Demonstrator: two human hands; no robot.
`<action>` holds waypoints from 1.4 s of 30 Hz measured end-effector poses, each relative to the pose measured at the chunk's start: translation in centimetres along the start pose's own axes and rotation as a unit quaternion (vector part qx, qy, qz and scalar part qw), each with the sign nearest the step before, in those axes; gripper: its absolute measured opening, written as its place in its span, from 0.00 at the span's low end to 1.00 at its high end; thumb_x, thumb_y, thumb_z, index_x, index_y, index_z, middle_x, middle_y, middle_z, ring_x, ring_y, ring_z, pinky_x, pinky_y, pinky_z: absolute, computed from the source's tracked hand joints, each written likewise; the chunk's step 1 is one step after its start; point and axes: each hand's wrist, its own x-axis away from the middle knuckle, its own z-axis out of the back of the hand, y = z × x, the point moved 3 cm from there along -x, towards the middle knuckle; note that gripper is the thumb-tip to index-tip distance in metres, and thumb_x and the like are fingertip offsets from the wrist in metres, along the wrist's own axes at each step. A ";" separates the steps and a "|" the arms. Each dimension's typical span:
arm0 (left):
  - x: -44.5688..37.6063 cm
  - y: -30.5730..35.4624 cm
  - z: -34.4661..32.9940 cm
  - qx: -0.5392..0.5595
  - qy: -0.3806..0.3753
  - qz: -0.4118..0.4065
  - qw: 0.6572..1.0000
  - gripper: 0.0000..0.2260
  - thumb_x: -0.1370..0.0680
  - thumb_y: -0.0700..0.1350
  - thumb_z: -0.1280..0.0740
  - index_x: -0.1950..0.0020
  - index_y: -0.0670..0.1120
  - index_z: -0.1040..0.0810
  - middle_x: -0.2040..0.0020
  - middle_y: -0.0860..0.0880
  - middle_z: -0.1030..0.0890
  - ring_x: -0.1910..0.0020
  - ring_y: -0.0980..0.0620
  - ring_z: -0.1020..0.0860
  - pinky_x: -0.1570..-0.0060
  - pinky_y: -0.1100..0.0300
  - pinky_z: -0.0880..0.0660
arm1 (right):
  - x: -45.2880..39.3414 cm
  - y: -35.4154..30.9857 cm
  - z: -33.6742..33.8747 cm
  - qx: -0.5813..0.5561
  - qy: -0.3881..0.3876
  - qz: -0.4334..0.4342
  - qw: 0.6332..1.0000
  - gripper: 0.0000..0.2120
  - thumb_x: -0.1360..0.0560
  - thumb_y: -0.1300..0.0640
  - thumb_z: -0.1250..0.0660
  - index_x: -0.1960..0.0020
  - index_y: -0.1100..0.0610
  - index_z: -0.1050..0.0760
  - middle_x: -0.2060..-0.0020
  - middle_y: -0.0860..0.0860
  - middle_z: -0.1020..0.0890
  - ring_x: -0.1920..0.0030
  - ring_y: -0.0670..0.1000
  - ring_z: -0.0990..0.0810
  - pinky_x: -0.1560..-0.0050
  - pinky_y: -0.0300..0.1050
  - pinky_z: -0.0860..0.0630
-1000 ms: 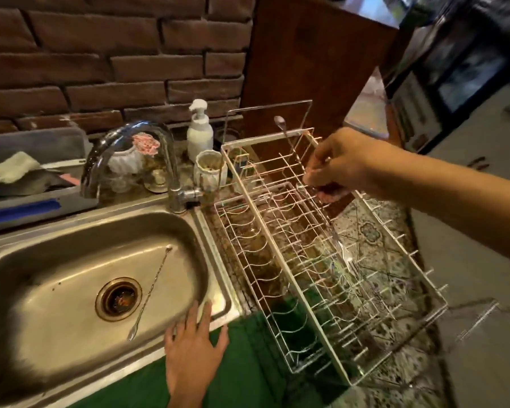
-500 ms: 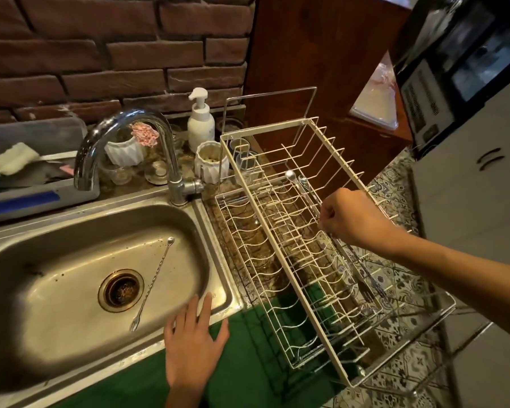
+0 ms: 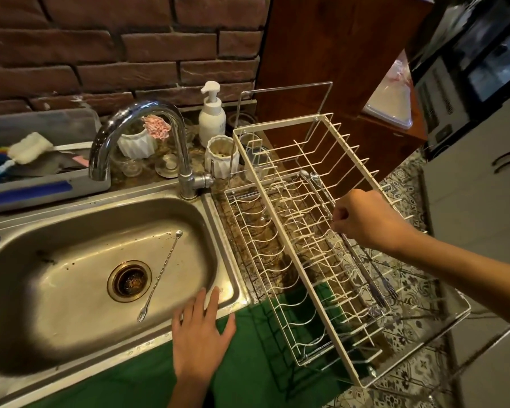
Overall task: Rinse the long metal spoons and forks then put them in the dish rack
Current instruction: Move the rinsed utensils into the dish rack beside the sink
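A white wire dish rack [image 3: 280, 220] stands to the right of the steel sink [image 3: 71, 328]. Two long metal utensils [image 3: 317, 181] lie lengthwise in the rack's upper tier, spoon ends at the back, fork ends [image 3: 380, 293] toward the front. My right hand [image 3: 362, 219] hovers over their middle with fingers curled and pinched on the handles. One long thin spoon-fork [image 3: 162, 272] lies slantwise in the sink basin beside the drain. My left hand [image 3: 200, 337] rests flat with fingers spread on the sink's front rim.
A chrome tap [image 3: 147, 136] arches over the sink's back edge. Behind it stand a white soap pump bottle [image 3: 211, 116], white ribbed cups [image 3: 218, 156] and small glass jars. A grey tray [image 3: 42, 184] with a brush sits at the back left. A brick wall is behind.
My right hand has brought the long utensils down from above the rack's back and laid them lengthwise in the upper tier. My left hand has stayed on the sink rim.
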 end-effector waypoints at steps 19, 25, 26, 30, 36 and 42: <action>-0.3 -0.8 -1.6 0.059 -0.139 -0.008 0.989 0.23 0.19 0.62 0.41 0.36 0.47 0.19 0.32 0.42 0.22 0.28 0.40 0.29 0.24 0.37 0.47 | -14.9 -29.0 -14.9 -0.006 -0.168 0.185 0.968 0.05 0.23 0.64 0.38 0.52 0.59 0.23 0.48 0.60 0.19 0.50 0.61 0.19 0.59 0.46 0.23; -0.9 -0.8 -1.7 0.146 -0.059 -0.004 0.987 0.29 0.23 0.66 0.41 0.26 0.54 0.30 0.26 0.49 0.27 0.28 0.43 0.28 0.28 0.42 0.34 | -15.9 -27.9 -29.5 -0.177 -0.305 -0.019 0.935 0.15 0.24 0.68 0.37 0.39 0.70 0.26 0.61 0.58 0.21 0.65 0.54 0.19 0.69 0.44 0.22; -0.8 -0.6 -1.5 0.158 -0.051 -0.010 0.986 0.29 0.23 0.66 0.41 0.27 0.54 0.29 0.27 0.49 0.27 0.28 0.42 0.28 0.29 0.41 0.34 | -15.6 -27.3 -30.9 -0.199 -0.316 -0.053 0.926 0.16 0.24 0.68 0.37 0.38 0.71 0.26 0.65 0.55 0.24 0.69 0.52 0.23 0.73 0.41 0.25; -0.7 -0.7 -2.5 0.144 -0.037 -0.018 0.989 0.30 0.24 0.65 0.39 0.26 0.52 0.30 0.25 0.47 0.29 0.28 0.40 0.29 0.26 0.43 0.40 | -16.0 -26.3 -34.4 -0.225 -0.267 -0.156 0.924 0.11 0.25 0.66 0.30 0.44 0.63 0.25 0.67 0.52 0.25 0.73 0.47 0.25 0.85 0.33 0.34; -0.8 -0.7 -2.7 0.140 -0.058 -0.004 0.988 0.31 0.25 0.67 0.38 0.26 0.54 0.30 0.26 0.49 0.27 0.27 0.43 0.29 0.29 0.40 0.33 | -15.9 -26.3 -36.7 -0.341 -0.193 -0.266 0.880 0.04 0.24 0.66 0.32 0.50 0.62 0.23 0.58 0.58 0.17 0.64 0.56 0.16 0.63 0.53 0.15; -0.5 -0.7 -1.7 0.138 -0.052 -0.010 0.989 0.29 0.25 0.66 0.37 0.28 0.55 0.27 0.28 0.50 0.24 0.27 0.44 0.28 0.30 0.39 0.32 | -15.6 -26.8 -36.0 -0.348 -0.180 -0.266 0.881 0.10 0.27 0.69 0.30 0.46 0.62 0.24 0.54 0.58 0.18 0.54 0.59 0.17 0.51 0.57 0.16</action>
